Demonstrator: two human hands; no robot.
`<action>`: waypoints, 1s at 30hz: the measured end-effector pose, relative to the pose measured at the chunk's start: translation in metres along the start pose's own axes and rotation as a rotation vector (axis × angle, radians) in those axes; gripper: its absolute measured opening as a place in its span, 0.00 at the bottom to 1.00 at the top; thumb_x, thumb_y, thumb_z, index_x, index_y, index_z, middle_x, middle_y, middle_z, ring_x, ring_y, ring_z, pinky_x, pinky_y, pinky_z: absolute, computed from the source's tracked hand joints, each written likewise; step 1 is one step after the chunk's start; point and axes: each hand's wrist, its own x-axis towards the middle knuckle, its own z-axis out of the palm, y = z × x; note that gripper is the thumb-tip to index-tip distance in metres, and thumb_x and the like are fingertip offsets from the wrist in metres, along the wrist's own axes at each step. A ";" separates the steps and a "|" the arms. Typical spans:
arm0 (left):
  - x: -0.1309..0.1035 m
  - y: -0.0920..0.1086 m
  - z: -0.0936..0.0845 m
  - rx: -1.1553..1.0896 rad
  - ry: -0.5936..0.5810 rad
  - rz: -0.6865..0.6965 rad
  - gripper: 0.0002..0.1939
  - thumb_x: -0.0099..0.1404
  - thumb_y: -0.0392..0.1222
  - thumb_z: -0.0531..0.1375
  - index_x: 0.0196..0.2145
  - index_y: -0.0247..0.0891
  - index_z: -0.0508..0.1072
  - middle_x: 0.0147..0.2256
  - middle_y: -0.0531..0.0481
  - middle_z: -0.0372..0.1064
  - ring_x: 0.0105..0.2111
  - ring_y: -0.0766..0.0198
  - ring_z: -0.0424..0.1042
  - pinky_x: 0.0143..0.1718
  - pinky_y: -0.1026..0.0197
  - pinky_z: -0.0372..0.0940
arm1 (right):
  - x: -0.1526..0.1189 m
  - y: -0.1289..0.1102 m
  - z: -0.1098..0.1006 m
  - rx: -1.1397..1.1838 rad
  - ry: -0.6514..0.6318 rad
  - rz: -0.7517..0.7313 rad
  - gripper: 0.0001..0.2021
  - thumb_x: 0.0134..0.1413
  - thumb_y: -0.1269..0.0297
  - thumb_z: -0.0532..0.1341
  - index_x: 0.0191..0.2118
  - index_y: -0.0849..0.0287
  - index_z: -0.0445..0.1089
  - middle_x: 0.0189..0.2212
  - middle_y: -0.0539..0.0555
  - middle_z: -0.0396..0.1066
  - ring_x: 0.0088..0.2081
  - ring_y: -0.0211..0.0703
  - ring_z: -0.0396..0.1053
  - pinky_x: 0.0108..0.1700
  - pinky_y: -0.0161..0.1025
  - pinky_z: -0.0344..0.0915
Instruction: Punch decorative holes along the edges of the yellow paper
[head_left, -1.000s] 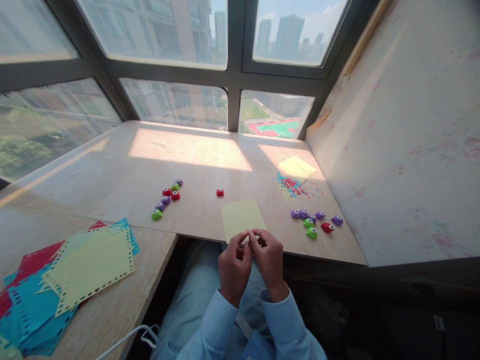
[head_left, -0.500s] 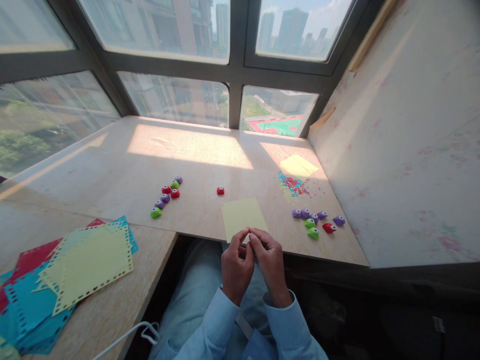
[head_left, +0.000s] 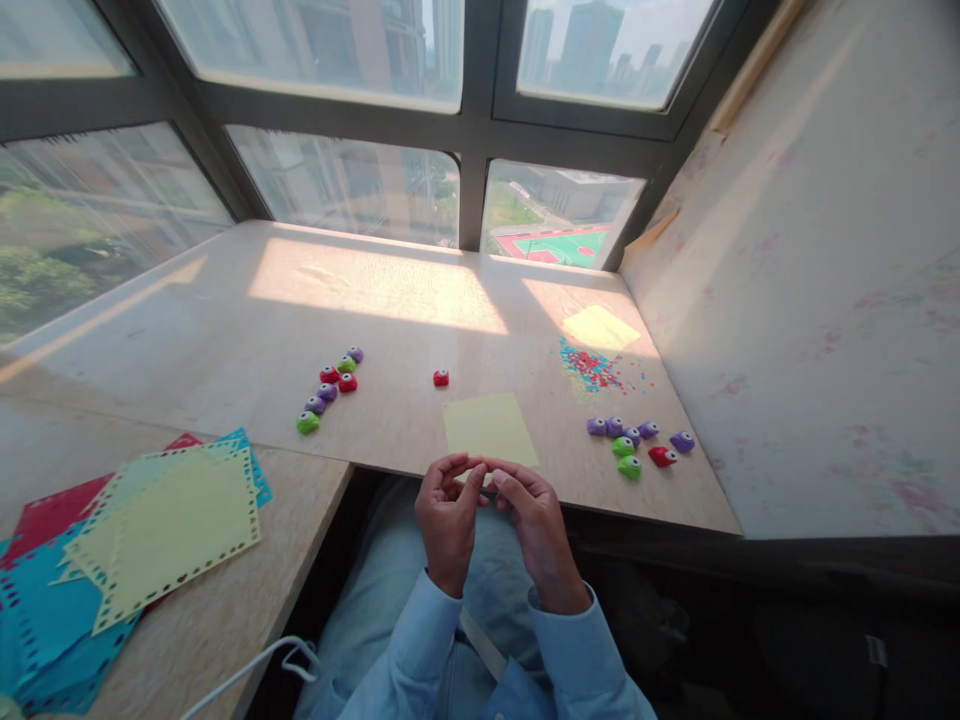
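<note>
hands (head_left: 448, 520) meet — near a yellow sheet (head_left: 489, 428) on the counter (head_left: 386, 415).

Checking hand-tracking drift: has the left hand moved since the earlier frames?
Yes. The left hand has shifted slightly to the left, closer to the tabletop's inner front corner.

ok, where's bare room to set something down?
Bare: between left figure row and lone red figure; from there right to paper bits. Crowded: right figure cluster, left sheet pile, front middle with yellow sheet, left hand and right hand.
</note>
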 end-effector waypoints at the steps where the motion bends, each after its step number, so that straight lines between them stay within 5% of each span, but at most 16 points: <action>1: 0.000 -0.001 0.000 0.007 0.004 0.003 0.19 0.55 0.47 0.68 0.40 0.34 0.71 0.35 0.45 0.76 0.21 0.68 0.71 0.22 0.65 0.68 | 0.000 0.000 -0.001 0.001 -0.001 0.004 0.14 0.52 0.57 0.64 0.41 0.58 0.79 0.39 0.58 0.78 0.31 0.40 0.69 0.32 0.36 0.65; 10: 0.004 0.004 -0.002 -0.144 -0.030 -0.112 0.22 0.53 0.49 0.69 0.41 0.34 0.70 0.33 0.46 0.76 0.19 0.71 0.68 0.19 0.68 0.64 | 0.005 0.004 -0.011 -0.057 0.087 -0.017 0.15 0.50 0.54 0.65 0.37 0.60 0.79 0.28 0.55 0.75 0.27 0.39 0.66 0.29 0.35 0.64; 20: 0.001 0.008 -0.001 -0.155 -0.114 -0.242 0.23 0.48 0.48 0.71 0.35 0.35 0.65 0.28 0.50 0.75 0.12 0.77 0.58 0.10 0.73 0.50 | 0.003 0.001 -0.004 -0.153 0.075 -0.132 0.11 0.51 0.56 0.64 0.35 0.57 0.77 0.33 0.55 0.78 0.33 0.43 0.73 0.36 0.38 0.69; 30: 0.000 0.010 0.003 -0.150 -0.088 -0.254 0.25 0.49 0.51 0.71 0.36 0.35 0.66 0.26 0.52 0.74 0.11 0.77 0.58 0.12 0.72 0.51 | 0.002 -0.002 -0.009 -0.260 0.076 -0.282 0.10 0.55 0.58 0.62 0.37 0.57 0.77 0.37 0.56 0.76 0.40 0.45 0.73 0.40 0.40 0.70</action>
